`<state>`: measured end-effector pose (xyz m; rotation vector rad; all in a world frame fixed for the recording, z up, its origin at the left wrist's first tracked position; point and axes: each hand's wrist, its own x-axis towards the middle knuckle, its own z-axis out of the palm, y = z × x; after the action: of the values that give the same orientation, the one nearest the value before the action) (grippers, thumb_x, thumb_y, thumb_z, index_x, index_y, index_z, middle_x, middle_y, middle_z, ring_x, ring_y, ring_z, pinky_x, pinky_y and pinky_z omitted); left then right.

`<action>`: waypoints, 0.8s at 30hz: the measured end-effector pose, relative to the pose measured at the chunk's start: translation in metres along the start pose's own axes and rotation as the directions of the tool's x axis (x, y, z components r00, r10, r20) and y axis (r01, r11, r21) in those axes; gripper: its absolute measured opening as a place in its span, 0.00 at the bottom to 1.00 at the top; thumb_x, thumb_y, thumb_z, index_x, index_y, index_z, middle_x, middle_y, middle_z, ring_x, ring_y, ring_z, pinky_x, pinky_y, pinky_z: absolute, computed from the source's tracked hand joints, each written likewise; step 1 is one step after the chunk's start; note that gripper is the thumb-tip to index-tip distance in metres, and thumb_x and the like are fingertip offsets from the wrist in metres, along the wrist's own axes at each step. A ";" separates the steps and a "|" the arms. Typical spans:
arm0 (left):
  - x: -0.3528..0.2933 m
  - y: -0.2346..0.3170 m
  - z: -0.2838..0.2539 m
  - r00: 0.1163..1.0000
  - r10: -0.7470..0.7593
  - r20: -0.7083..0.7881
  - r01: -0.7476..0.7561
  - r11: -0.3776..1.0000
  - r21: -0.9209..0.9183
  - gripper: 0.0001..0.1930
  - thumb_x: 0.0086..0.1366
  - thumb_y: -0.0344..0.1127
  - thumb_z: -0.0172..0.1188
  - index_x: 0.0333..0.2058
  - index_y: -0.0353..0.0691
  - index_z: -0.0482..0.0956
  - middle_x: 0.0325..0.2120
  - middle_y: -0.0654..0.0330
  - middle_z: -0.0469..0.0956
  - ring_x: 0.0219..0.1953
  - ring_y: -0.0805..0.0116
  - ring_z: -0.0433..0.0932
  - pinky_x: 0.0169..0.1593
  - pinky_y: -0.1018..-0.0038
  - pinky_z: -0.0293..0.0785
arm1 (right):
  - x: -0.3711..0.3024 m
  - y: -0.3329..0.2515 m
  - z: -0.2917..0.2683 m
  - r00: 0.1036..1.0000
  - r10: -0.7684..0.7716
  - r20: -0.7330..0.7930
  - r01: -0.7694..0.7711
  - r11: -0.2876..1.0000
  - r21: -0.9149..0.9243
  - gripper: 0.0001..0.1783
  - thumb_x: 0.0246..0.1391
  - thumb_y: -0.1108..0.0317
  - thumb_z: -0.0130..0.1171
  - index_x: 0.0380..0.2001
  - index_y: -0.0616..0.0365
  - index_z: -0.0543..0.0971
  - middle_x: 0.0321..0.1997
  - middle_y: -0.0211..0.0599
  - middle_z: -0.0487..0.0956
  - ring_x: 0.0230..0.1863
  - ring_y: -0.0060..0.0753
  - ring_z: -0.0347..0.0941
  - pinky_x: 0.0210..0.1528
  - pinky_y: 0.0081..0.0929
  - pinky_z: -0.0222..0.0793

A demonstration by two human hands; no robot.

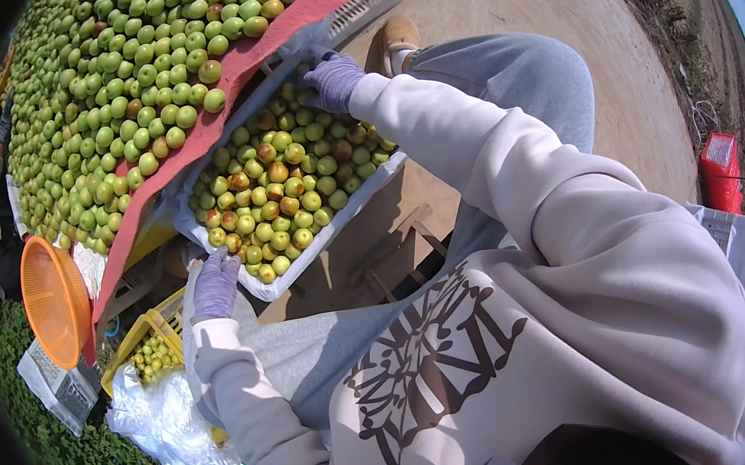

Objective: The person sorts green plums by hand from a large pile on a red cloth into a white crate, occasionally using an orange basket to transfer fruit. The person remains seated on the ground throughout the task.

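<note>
A crate point(334, 221) lined with white plastic sits in front of me, filled with green and reddish-brown jujubes point(271, 184). My left hand point(215, 285), in a purple glove, is closed at its near left corner, fingers pressed together on the lined rim. At the opposite end, my right hand point(335, 81), gloved the same, curls over the rim beside some bunched clear plastic. The tips of its fingers are partly hidden. Beyond the crate, a large heap of green jujubes point(134, 76) lies on a raised surface edged with red cloth point(252, 62).
An orange plastic basket point(56, 301) stands at the left by the red cloth. Below it, a yellow crate point(166, 316) holds more jujubes, with white plastic bags point(169, 421) beside it. A red package point(720, 170) lies at the right. Another person's arm shows at the far left.
</note>
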<state>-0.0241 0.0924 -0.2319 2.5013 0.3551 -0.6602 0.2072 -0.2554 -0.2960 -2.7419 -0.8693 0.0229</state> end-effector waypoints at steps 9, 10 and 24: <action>0.000 0.004 -0.004 1.000 0.014 0.010 -0.014 0.999 0.039 0.23 0.65 0.40 0.62 0.55 0.34 0.75 0.36 0.48 0.82 0.39 0.58 0.81 0.48 0.68 0.74 | -0.005 0.010 0.023 0.978 0.029 -0.206 0.021 0.971 0.238 0.16 0.43 0.55 0.64 0.35 0.50 0.81 0.38 0.43 0.82 0.50 0.52 0.73 0.53 0.45 0.69; 0.000 0.005 -0.004 1.000 0.013 0.009 -0.013 0.999 0.034 0.23 0.65 0.40 0.62 0.56 0.34 0.74 0.36 0.48 0.82 0.40 0.58 0.81 0.48 0.68 0.74 | -0.005 0.010 0.025 0.977 -0.013 -0.215 0.057 0.978 0.200 0.16 0.43 0.55 0.64 0.35 0.50 0.81 0.38 0.43 0.82 0.50 0.52 0.73 0.53 0.45 0.69; 0.005 -0.002 -0.001 1.000 0.010 0.014 -0.010 1.000 -0.026 0.23 0.64 0.38 0.63 0.55 0.34 0.75 0.38 0.46 0.82 0.41 0.56 0.81 0.48 0.67 0.74 | -0.004 -0.008 0.014 0.989 0.144 0.043 -0.148 0.984 0.095 0.19 0.46 0.55 0.65 0.42 0.50 0.80 0.49 0.43 0.79 0.51 0.52 0.73 0.56 0.46 0.68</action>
<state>-0.0205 0.0950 -0.2342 2.4714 0.3441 -0.6645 0.1978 -0.2483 -0.3081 -2.7140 -0.6560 0.1395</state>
